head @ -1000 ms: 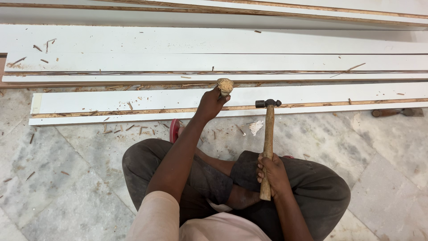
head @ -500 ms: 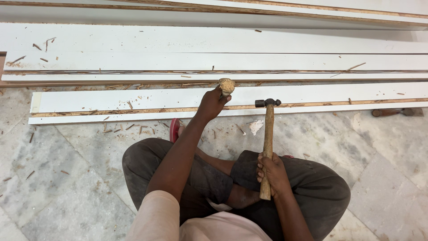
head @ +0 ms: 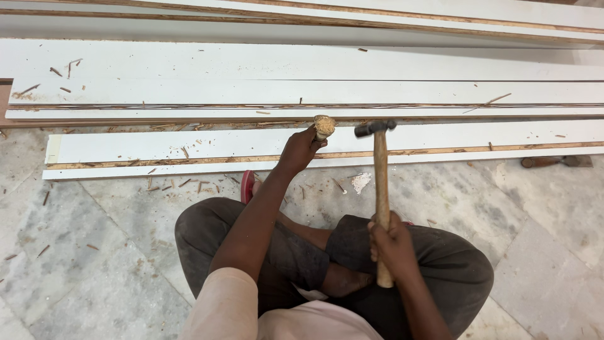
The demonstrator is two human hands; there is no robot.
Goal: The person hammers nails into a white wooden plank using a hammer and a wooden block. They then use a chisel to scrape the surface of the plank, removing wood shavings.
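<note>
My left hand [head: 297,150] grips a chisel by its wooden handle, whose frayed, mushroomed top [head: 324,126] sticks up above my fist; the blade is hidden behind the hand, over the near white board [head: 157,148]. My right hand [head: 391,244] holds a hammer by the lower end of its wooden handle [head: 381,182]. The hammer stands upright, its dark metal head [head: 375,128] level with the chisel top and just to its right, not touching it. I sit cross-legged on the floor in dark trousers [head: 440,271].
Several long white boards with brown edges [head: 314,63] lie side by side across the marble floor [head: 94,252]. Wood chips [head: 182,184] are scattered on the near board and the floor. A wooden-handled tool [head: 557,162] lies at the right. A red sandal [head: 248,186] shows by my knee.
The hammer and the chisel hand hold almost the same place; the view has shifted very slightly.
</note>
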